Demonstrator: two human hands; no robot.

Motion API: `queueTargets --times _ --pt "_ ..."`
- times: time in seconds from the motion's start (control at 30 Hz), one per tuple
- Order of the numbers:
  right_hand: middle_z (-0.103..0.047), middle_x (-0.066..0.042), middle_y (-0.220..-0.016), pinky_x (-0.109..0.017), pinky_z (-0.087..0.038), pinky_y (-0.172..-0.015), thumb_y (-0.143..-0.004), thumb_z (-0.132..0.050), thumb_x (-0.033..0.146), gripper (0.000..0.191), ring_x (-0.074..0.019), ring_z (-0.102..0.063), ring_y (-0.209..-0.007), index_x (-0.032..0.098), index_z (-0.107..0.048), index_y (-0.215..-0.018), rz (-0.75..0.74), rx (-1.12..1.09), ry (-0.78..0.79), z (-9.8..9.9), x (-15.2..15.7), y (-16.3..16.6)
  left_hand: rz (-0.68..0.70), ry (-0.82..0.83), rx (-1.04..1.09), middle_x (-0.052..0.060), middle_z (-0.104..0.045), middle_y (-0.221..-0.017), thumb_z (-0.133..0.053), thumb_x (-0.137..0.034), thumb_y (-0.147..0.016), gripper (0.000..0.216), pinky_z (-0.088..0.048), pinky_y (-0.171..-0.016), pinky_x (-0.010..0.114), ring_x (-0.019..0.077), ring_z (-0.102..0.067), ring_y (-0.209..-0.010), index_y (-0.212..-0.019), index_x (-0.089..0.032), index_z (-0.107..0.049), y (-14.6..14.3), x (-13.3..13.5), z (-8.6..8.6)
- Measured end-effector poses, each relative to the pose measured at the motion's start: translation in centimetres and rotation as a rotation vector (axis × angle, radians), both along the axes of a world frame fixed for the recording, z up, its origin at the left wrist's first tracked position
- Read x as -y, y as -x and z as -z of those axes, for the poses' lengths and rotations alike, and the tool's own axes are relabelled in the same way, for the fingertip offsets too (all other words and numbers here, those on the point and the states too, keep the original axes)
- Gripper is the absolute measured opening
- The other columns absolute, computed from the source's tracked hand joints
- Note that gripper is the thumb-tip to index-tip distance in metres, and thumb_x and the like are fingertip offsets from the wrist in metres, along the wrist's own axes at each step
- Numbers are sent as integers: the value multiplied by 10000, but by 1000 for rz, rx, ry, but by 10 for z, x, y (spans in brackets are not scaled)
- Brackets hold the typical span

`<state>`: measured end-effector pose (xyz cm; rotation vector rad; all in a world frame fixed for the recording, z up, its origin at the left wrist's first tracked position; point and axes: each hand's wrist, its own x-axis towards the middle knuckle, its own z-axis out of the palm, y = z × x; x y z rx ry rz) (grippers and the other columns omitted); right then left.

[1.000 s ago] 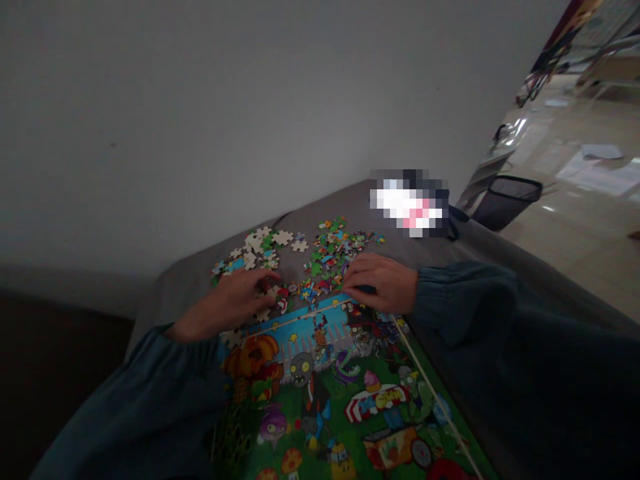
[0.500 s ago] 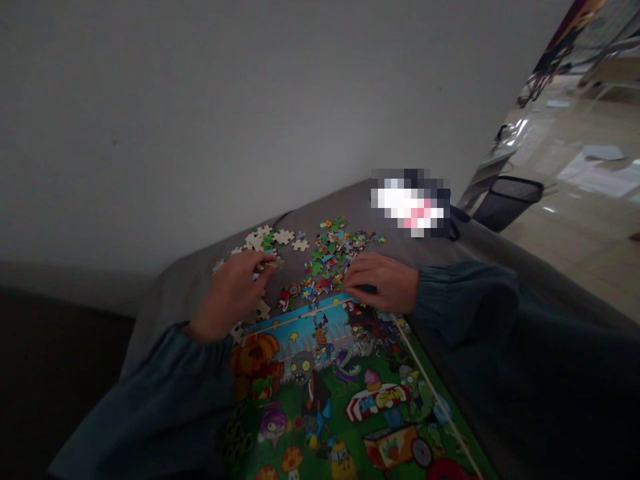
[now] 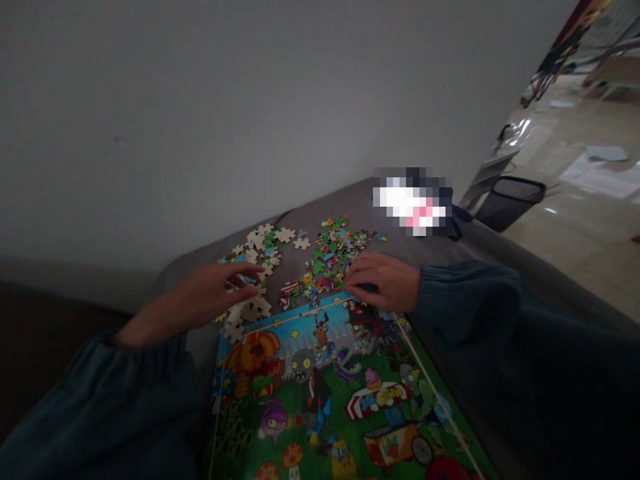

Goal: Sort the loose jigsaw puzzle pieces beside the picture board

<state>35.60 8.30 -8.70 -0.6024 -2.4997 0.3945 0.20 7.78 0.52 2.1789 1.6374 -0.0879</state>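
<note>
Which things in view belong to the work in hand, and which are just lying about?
Work in hand, it seems:
- left cluster of puzzle pieces, under the open left hand
- right cluster of puzzle pieces, beside the curled right hand
- cartoon picture panel

Lying about, apparently:
- pixelated item, unreadable
- pale sheet on the floor

No text, brand, number or sign can be read. The flat green-and-blue cartoon-printed board bears no legible lettering, and the bright white-and-pink object is pixelated
</note>
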Motion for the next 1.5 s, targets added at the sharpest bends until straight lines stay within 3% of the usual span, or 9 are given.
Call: queueTargets --times 0.1,0.27,0.5,0.73,0.9,0.97,1.1,1.3,1.5 --pt "-731 -93 -968 -386 -492 -885 -1018 -479 274 276 -205 -628 -926 162 -719 -941 4 -2 0 0 0 0 138 17 -58 54 -713 -1181 -753 -544 -690 520 -473 -1002 422 300 -634 -1124 -1148 -300 -727 0 -2 16" --pt "-731 -90 -969 -389 -487 -887 -1015 -481 278 270 -209 -626 -932 170 -719 -946 7 9 3 -1 1 -1 175 4 -65 65 -716 -1009 -723 -510 -717 289 -453 -952 428 292 -643 -1016 -859 -261 -757 -3 -6 23" --pt "-733 -91 -980 -383 -493 -893 -1015 -488 279 263 -205 -626 -937 173 -718 -945 9 3 11 -1 1 0 93 -54 79 23 -748 -923 -497 -614 -905 433 -462 -741 314 205 -646 -817 -930 -257 -740 -24 -6 12" --pt "-732 -89 -967 -379 -490 -878 -1013 -484 281 275 -207 -626 -932 165 -724 -942 13 1 6 -1 1 0 58 -106 163 6 -751 -847 -459 -615 -947 471 -472 -661 273 178 -659 -756 -899 -230 -726 -40 -7 23" --pt "-732 -90 -969 -380 -492 -885 -1014 -486 280 272 -206 -623 -934 168 -723 -943 10 10 10 -1 1 -1 -29 -314 181 64 -744 -1147 -456 -571 -967 454 -517 -862 349 230 -666 -996 -1084 -224 -724 -49 -6 30" --pt "-732 -88 -971 -383 -491 -890 -1013 -489 278 266 -207 -624 -935 168 -722 -947 13 13 15 -2 1 -1 48 -364 173 79 -705 -1256 -456 -592 -962 481 -490 -1004 406 252 -635 -1129 -1129 -229 -724 -47 -5 31" --pt "-733 -87 -978 -385 -492 -898 -1012 -488 271 262 -207 -627 -940 172 -722 -949 9 20 14 -2 1 -1 218 -234 82 93 -584 -1460 -565 -673 -861 652 -374 -1164 485 308 -521 -1338 -1350 -245 -619 -23 -7 22" --pt "-732 -94 -965 -385 -499 -878 -1016 -479 276 283 -211 -629 -925 161 -728 -941 7 0 2 -2 2 0 -6 -202 -37 74 -712 -1114 -567 -640 -831 591 -519 -873 387 273 -659 -965 -1266 -255 -678 21 -12 4" --pt "-728 -90 -970 -385 -495 -885 -1020 -479 286 276 -207 -629 -936 172 -720 -948 12 0 1 -1 1 -1 26 51 -66 44 -713 -982 -761 -543 -652 562 -519 -757 314 242 -664 -886 -1123 -244 -691 3 -5 22"
